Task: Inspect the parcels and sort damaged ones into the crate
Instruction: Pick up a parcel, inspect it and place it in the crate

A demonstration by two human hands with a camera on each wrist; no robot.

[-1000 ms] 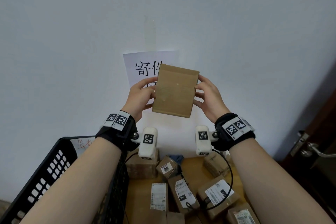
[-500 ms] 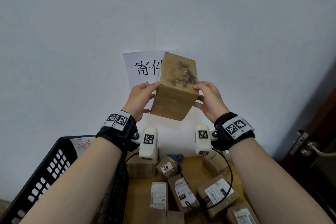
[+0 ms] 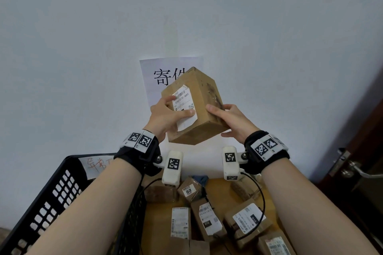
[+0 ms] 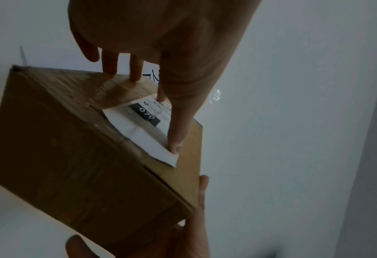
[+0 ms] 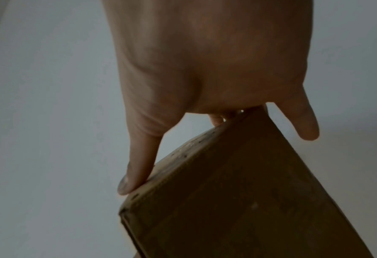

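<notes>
I hold a brown cardboard parcel (image 3: pixel 199 97) up in front of the wall, tilted on one corner. Its white shipping label (image 3: pixel 183 102) faces me. A dark stained patch (image 3: pixel 213 93) runs down its right face. My left hand (image 3: pixel 165 118) grips the label side, thumb across the label, fingers over the far edge. My right hand (image 3: pixel 230 120) grips the stained right side. In the left wrist view the parcel (image 4: pixel 77 157) fills the lower left, with the thumb on the label (image 4: pixel 147 129). The right wrist view shows the parcel (image 5: pixel 238 192) under the hand. The black crate (image 3: pixel 62 188) stands lower left.
Several small labelled parcels (image 3: pixel 207 217) lie on the wooden table (image 3: pixel 217 186) below my arms. A paper sign (image 3: pixel 165 72) hangs on the wall behind the held parcel. A dark door with a metal handle (image 3: pixel 352 170) is at the right edge.
The parcel has been turned in both hands: first a plain face showed, then the stained face, and now the label face points at me with the stain on the right.
</notes>
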